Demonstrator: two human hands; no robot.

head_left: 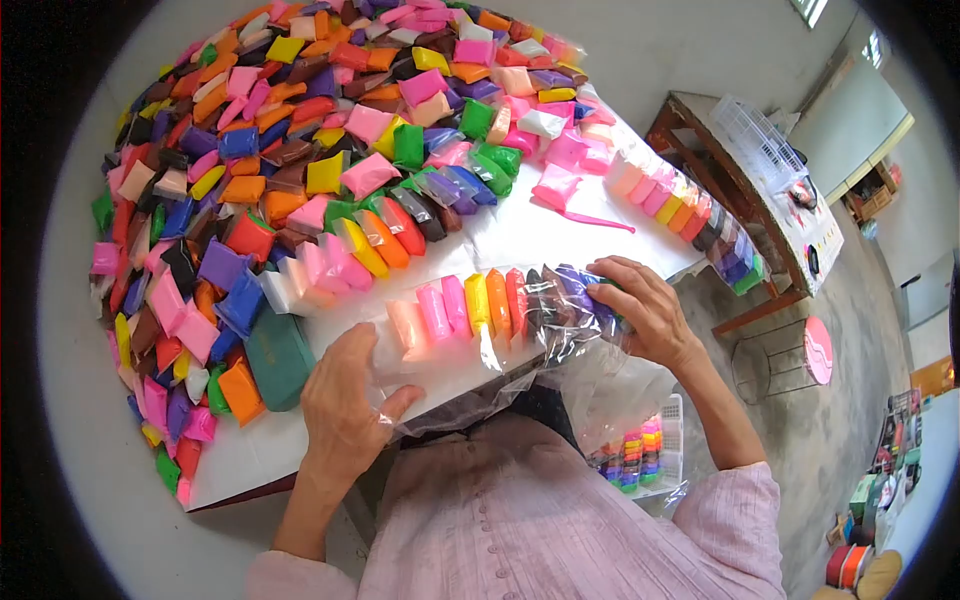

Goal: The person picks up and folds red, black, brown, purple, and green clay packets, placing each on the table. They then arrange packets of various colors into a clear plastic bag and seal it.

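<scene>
Bright, even daylight fills the scene, with windows (812,10) glowing at the upper right. Colours read vivid and saturated. Shadows are soft and short; a faint one lies beneath the left hand (345,405) on the white table (560,235). The clear plastic bag (500,340) shows small glints of glare. Strong fisheye distortion bends the edges, and black vignetting fills the corners. Focus is sharp centrally, softer toward the rim.
</scene>
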